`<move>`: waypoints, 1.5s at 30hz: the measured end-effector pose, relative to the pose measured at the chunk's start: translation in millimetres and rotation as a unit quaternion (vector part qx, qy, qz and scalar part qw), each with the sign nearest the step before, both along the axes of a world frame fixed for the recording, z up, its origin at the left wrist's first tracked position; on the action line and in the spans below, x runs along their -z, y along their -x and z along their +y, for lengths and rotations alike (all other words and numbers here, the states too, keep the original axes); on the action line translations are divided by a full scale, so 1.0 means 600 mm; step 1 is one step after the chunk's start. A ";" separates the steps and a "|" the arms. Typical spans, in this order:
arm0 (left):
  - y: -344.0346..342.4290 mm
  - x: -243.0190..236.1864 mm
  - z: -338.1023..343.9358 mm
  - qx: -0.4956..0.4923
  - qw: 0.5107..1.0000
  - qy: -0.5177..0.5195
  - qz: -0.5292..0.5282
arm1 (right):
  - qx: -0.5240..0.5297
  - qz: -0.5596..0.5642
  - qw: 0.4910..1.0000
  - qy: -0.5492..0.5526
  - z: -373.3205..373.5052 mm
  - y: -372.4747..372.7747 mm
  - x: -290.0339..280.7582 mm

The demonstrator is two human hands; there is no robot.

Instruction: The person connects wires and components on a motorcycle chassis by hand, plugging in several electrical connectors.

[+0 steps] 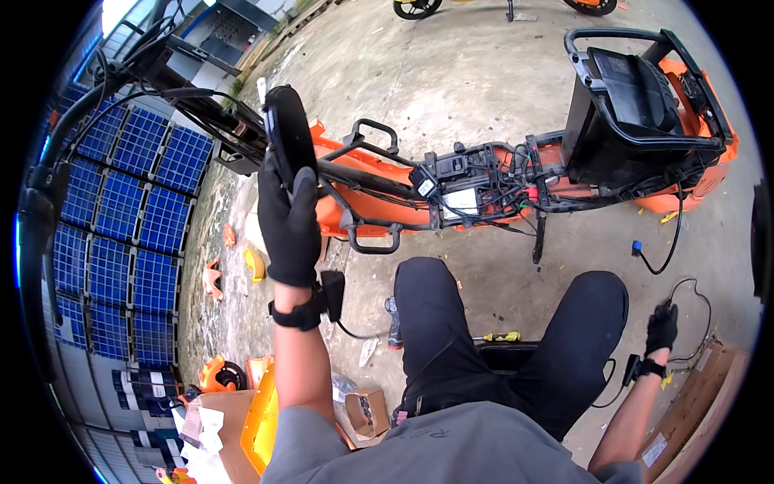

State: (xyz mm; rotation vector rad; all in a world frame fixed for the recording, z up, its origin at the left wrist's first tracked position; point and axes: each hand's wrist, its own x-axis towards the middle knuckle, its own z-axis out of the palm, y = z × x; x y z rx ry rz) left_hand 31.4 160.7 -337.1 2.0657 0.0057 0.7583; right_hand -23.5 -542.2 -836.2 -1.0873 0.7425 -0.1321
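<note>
My left hand (pixel 290 226), in a black glove, is raised beside the front of a stripped orange scooter (pixel 371 211). Its fingers and thumb grip the lower end of a black oval part (pixel 290 133), whose exact kind I cannot make out. Low on the right, my gloved right hand (pixel 663 328) is closed near the ground, where a thin cable (pixel 708 310) loops away from its fingertips. The grip on that cable is small and partly hidden. Exposed wiring (pixel 500 177) and a white-labelled module (pixel 460 202) lie along the scooter's frame.
A black box (pixel 601 121) sits inside the scooter's rear rack. One cable with a blue connector (pixel 637 248) hangs from the rear. Near my knees lie a drill-like tool (pixel 393 323) and a yellow-handled tool (pixel 501 337). Cardboard (pixel 693 403) stands right; an opened carton (pixel 368 411) sits left.
</note>
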 end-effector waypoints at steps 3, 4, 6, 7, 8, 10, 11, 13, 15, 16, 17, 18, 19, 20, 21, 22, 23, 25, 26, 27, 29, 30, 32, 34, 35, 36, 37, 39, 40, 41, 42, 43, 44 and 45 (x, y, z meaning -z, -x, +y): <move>0.059 -0.022 -0.044 0.088 0.987 0.134 0.019 | 0.139 0.014 0.990 0.024 0.082 -0.010 -0.126; 0.063 -0.025 -0.048 0.105 0.984 0.144 0.014 | 0.122 -0.010 0.989 0.078 0.105 -0.018 -0.196; 0.059 -0.026 -0.061 0.151 0.974 0.169 0.002 | 0.094 -0.084 0.961 0.246 0.162 -0.030 -0.344; 0.060 -0.027 -0.058 0.143 0.978 0.155 -0.004 | 0.065 -0.125 0.944 0.297 0.195 -0.038 -0.403; 0.067 -0.032 -0.045 0.129 0.982 0.140 -0.005 | 0.030 -0.162 0.924 0.346 0.233 -0.044 -0.458; 0.087 -0.014 -0.024 0.079 0.988 0.129 0.015 | -0.036 -0.216 0.889 0.402 0.312 -0.053 -0.547; 0.094 0.003 0.009 0.045 0.994 0.104 0.014 | -0.076 -0.243 0.868 0.426 0.336 -0.059 -0.574; 0.101 0.020 0.029 -0.022 0.998 0.065 0.014 | -0.125 -0.288 0.862 0.397 0.394 -0.067 -0.622; 0.107 0.041 0.056 -0.071 0.997 0.023 -0.025 | -0.159 -0.304 0.868 0.359 0.437 -0.068 -0.658; 0.108 0.047 0.057 -0.069 0.994 0.076 -0.028 | -0.173 -0.308 0.868 0.349 0.457 -0.064 -0.678; 0.109 0.054 0.060 -0.068 0.989 0.128 -0.031 | -0.187 -0.311 0.868 0.338 0.478 -0.061 -0.697; 0.110 0.061 0.072 -0.064 0.987 0.146 -0.037 | -0.208 -0.333 0.854 0.342 0.492 -0.061 -0.712; 0.105 0.062 0.070 -0.049 0.983 0.172 -0.045 | -0.224 -0.355 0.838 0.348 0.497 -0.061 -0.728; 0.099 0.071 0.081 -0.034 0.979 0.192 -0.058 | -0.241 -0.377 0.822 0.353 0.503 -0.063 -0.743; 0.097 0.078 0.092 -0.022 0.975 0.207 -0.072 | -0.244 -0.411 0.787 0.389 0.511 -0.069 -0.753; 0.096 0.084 0.087 -0.023 0.978 0.192 -0.075 | -0.247 -0.442 0.750 0.424 0.520 -0.076 -0.760; 0.095 0.095 0.091 -0.026 0.982 0.181 -0.056 | -0.248 -0.480 0.693 0.478 0.531 -0.090 -0.766; 0.083 0.112 0.099 -0.022 0.987 0.160 -0.024 | -0.221 -0.553 0.543 0.592 0.545 -0.121 -0.796; 0.076 0.128 0.096 -0.027 0.978 0.208 -0.013 | -0.256 -0.524 0.572 0.578 0.571 -0.129 -0.809; 0.068 0.137 0.067 -0.023 0.981 0.190 0.029 | -0.286 -0.488 0.598 0.567 0.593 -0.136 -0.824; 0.046 0.172 0.038 0.031 0.979 0.164 0.117 | -0.394 -0.236 0.816 0.351 0.660 -0.132 -0.870; 0.032 0.198 0.030 0.035 0.987 0.090 0.128 | -0.428 -0.300 0.773 0.358 0.667 -0.149 -0.865; -0.024 0.246 0.009 0.068 0.977 -0.045 0.198 | -0.445 -0.346 0.728 0.391 0.678 -0.203 -0.855; -0.081 0.289 -0.001 0.061 0.940 -0.218 0.256 | -0.432 -0.339 0.753 0.363 0.699 -0.192 -0.854; -0.107 0.309 -0.008 0.044 0.902 -0.288 0.318 | -0.436 -0.354 0.743 0.364 0.696 -0.198 -0.846; -0.139 0.355 0.018 0.015 0.896 -0.303 0.324 | -0.440 -0.285 0.774 0.355 0.709 -0.211 -0.835; -0.171 0.404 0.055 -0.018 0.888 -0.317 0.331 | -0.463 -0.330 0.743 0.353 0.708 -0.201 -0.822; -0.219 0.447 0.075 -0.067 0.895 -0.201 0.392 | -0.430 -0.349 0.630 0.545 0.702 -0.206 -0.752; -0.235 0.478 0.084 -0.138 0.881 -0.184 0.414 | -0.393 -0.389 0.628 0.548 0.712 -0.195 -0.702; -0.252 0.503 0.077 -0.201 0.862 -0.164 0.435 | -0.354 -0.423 0.624 0.554 0.716 -0.172 -0.657; -0.269 0.507 0.040 -0.190 0.844 -0.169 0.473 | -0.398 -0.370 0.625 0.560 0.712 -0.146 -0.629; -0.276 0.515 0.035 -0.205 0.833 -0.164 0.487 | -0.444 -0.326 0.626 0.553 0.720 -0.122 -0.613; -0.289 0.529 0.026 -0.214 0.826 -0.184 0.488 | -0.491 -0.298 0.595 0.563 0.721 -0.108 -0.612; -0.295 0.544 0.038 -0.235 0.812 -0.208 0.492 | -0.542 -0.277 0.563 0.560 0.729 -0.102 -0.606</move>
